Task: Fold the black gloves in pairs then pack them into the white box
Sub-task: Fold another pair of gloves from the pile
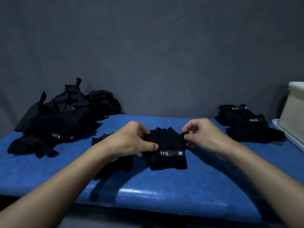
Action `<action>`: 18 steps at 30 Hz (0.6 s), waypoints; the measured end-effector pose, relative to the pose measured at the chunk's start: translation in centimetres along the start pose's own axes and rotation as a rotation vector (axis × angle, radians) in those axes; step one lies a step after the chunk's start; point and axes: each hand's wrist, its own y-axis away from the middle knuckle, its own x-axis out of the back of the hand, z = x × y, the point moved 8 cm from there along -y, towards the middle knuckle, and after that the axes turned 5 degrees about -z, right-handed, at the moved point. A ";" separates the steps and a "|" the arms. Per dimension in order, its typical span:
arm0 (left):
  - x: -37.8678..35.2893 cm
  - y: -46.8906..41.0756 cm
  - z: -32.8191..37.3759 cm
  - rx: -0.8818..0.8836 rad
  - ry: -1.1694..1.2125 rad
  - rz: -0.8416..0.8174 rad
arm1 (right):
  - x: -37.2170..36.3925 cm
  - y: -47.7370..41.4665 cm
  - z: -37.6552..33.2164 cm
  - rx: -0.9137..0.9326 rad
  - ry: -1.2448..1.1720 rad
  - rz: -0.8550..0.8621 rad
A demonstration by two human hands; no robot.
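A black glove with a white "5.11" tag lies in the middle of the blue table. My left hand pinches its left edge between thumb and fingers. My right hand pinches its right edge near the finger ends. A second black glove lies partly under my left wrist. A heap of loose black gloves sits at the far left. Two folded pairs rest at the far right, beside the white box.
The white box stands on a white lid or tray at the table's right edge. A dark grey wall rises right behind the table. The table's front edge runs below my forearms.
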 end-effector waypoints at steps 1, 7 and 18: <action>-0.2 0.0 -0.2 0.002 -0.017 -0.009 | 0.0 0.0 0.0 0.005 0.025 -0.001; -0.1 0.0 -0.4 -0.005 -0.091 0.011 | 0.7 -0.2 -0.9 0.142 0.104 0.076; 0.1 0.4 1.1 -0.226 -0.390 0.066 | -1.7 0.5 -2.6 0.375 0.341 -0.044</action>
